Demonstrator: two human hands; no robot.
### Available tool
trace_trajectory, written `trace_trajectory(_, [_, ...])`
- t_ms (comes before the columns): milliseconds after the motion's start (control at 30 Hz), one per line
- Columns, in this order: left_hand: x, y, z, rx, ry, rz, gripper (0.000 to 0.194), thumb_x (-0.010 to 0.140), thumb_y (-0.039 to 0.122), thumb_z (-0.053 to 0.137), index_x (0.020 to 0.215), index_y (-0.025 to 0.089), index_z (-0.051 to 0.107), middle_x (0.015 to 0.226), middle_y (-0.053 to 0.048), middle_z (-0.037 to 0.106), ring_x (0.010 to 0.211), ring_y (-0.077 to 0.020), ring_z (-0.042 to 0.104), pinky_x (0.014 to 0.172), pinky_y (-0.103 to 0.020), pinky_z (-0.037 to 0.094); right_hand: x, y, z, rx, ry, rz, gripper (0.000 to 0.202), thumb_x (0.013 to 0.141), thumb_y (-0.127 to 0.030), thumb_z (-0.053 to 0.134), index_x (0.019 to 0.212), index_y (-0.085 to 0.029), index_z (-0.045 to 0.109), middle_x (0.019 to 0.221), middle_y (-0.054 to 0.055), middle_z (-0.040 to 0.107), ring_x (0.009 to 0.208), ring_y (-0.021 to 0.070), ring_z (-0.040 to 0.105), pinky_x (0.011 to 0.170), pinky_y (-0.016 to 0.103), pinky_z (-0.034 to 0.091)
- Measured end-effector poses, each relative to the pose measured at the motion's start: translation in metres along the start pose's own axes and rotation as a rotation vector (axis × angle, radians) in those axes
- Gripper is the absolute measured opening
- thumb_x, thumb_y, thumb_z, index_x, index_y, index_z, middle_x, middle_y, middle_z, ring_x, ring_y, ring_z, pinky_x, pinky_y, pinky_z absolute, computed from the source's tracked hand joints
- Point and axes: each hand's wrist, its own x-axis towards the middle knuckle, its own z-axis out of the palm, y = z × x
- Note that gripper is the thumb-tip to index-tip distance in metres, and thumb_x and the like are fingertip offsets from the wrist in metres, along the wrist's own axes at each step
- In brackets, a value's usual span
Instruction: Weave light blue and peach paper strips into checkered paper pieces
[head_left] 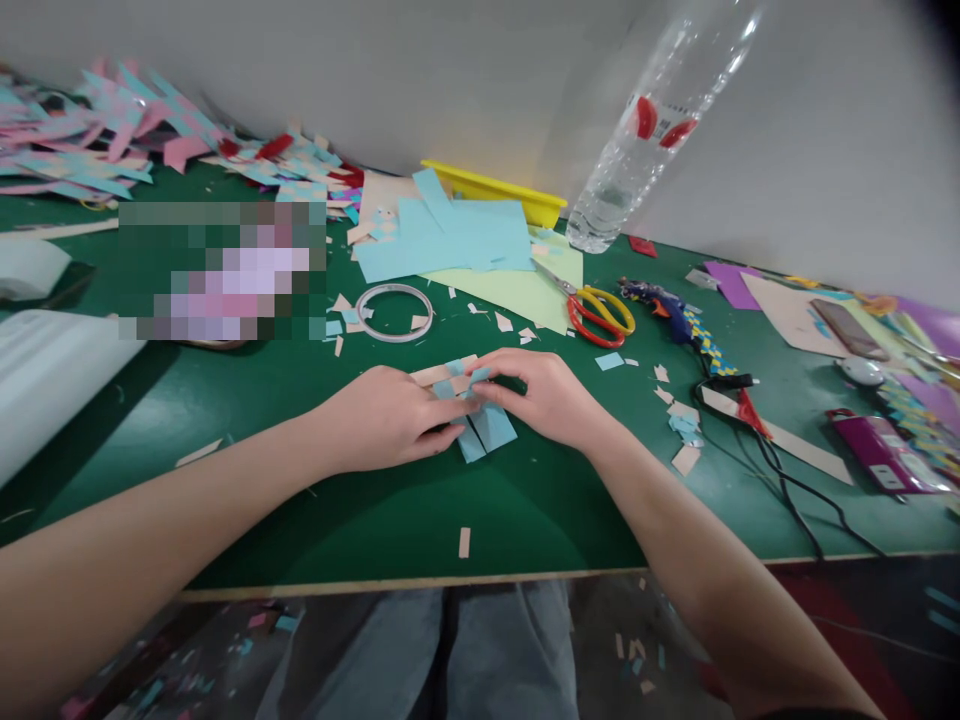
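Note:
Low over the green table, in the middle of the head view, both hands meet at a small woven piece of light-blue and cream paper strips (491,430). My left hand (386,415) holds it from the left, its index finger stretched across the strips and its thumb beneath at the near side. From the right, my right hand (547,395) pinches a light-blue strip end (480,376) between thumb and fingers. Two blue flaps with a dark gap between them stick out towards me. The fingers hide part of the weave.
Beyond the hands lie a tape roll (395,313), scissors (600,315) and blue paper sheets (465,235). A plastic bottle (645,150) stands behind. At right are black cables (784,480) and a purple box (885,455). Woven strips (112,130) pile up at back left.

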Motion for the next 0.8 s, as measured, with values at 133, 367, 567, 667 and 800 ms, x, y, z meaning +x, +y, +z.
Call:
trace_trajectory(133, [0.0004, -0.0005, -0.0006, 0.045, 0.016, 0.035, 0.026, 0.099, 0.026, 0.043, 0.114, 0.02, 0.064, 0.07, 0.0, 0.069, 0.054, -0.016, 0.061, 0.047, -0.027, 0.033, 0.0001, -0.0002, -0.0003, -0.005, 0.003, 0.002, 0.017, 0.096, -0.027, 0.056, 0.092, -0.018, 0.07, 0.107, 0.004, 0.072, 0.09, 0.0165, 0.065, 0.079, 0.027, 0.047])
trace_trajectory(367, [0.0045, 0.0023, -0.0044, 0.183, 0.053, 0.109, 0.029, 0.099, 0.022, 0.04, 0.114, 0.016, 0.064, 0.068, -0.002, 0.07, 0.051, -0.0179, 0.062, 0.043, -0.029, 0.035, 0.0, -0.0007, -0.0004, -0.024, -0.01, 0.003, 0.017, 0.096, -0.027, 0.055, 0.093, -0.018, 0.07, 0.105, 0.004, 0.072, 0.09, 0.0162, 0.065, 0.079, 0.027, 0.046])
trace_trajectory(567, [0.0019, 0.0046, -0.0022, 0.217, 0.056, 0.166, 0.023, 0.095, 0.017, 0.048, 0.112, 0.013, 0.064, 0.07, -0.003, 0.071, 0.057, -0.0189, 0.067, 0.044, -0.029, 0.041, 0.0004, 0.0009, 0.0004, -0.069, -0.016, -0.004, 0.018, 0.097, -0.028, 0.055, 0.095, -0.018, 0.07, 0.105, 0.004, 0.072, 0.089, 0.0161, 0.065, 0.077, 0.027, 0.046])
trace_trajectory(667, [0.0013, 0.0067, -0.0032, 0.245, 0.06, 0.194, 0.022, 0.095, 0.015, 0.048, 0.11, 0.011, 0.065, 0.072, -0.004, 0.072, 0.06, -0.0202, 0.068, 0.046, -0.032, 0.045, 0.0, 0.0011, 0.0003, -0.101, -0.02, -0.016, 0.019, 0.097, -0.03, 0.054, 0.098, -0.019, 0.07, 0.107, 0.004, 0.072, 0.092, 0.0168, 0.066, 0.078, 0.028, 0.048])
trace_trajectory(800, [0.0026, 0.0094, -0.0053, 0.263, 0.07, 0.201, 0.024, 0.096, 0.014, 0.045, 0.107, 0.01, 0.066, 0.077, -0.006, 0.074, 0.066, -0.0208, 0.071, 0.051, -0.033, 0.05, -0.0008, 0.0011, -0.0007, -0.136, -0.041, -0.057, 0.019, 0.098, -0.029, 0.054, 0.103, -0.022, 0.071, 0.105, 0.002, 0.075, 0.094, 0.0174, 0.067, 0.094, 0.034, 0.049])
